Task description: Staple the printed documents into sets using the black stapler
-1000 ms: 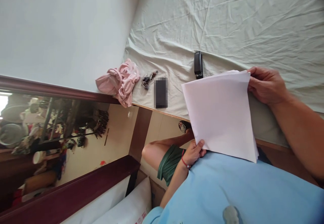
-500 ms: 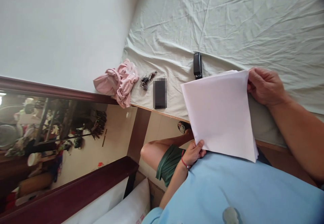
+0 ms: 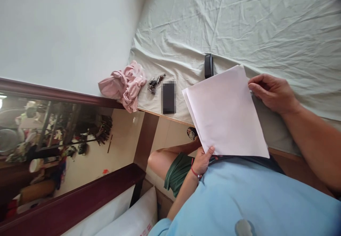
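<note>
A small stack of white paper sheets [image 3: 226, 115] is tilted above the bed's edge and my lap, its sheets slightly fanned at the left side. My left hand [image 3: 203, 159], with a red string bracelet at the wrist, pinches the lower left corner, thumb on top. My right hand [image 3: 274, 92] is just beside the upper right edge of the stack. Its thumb and forefinger tips are close together, with no paper seen between them. Behind the stack lies a black stapler [image 3: 209, 66], its near end hidden by the paper.
On the pale sheet-covered bed [image 3: 239, 22] lie a blurred-out dark phone-like object [image 3: 169, 98], a bunch of keys [image 3: 156, 84] and a crumpled pink cloth [image 3: 124, 85]. A framed mirror [image 3: 66, 147] stands to the left. A white sack [image 3: 138, 211] sits below it.
The paper stack has turned and shifted left, its top right corner coming away from my right hand. That hand has moved slightly left. My left hand keeps its hold.
</note>
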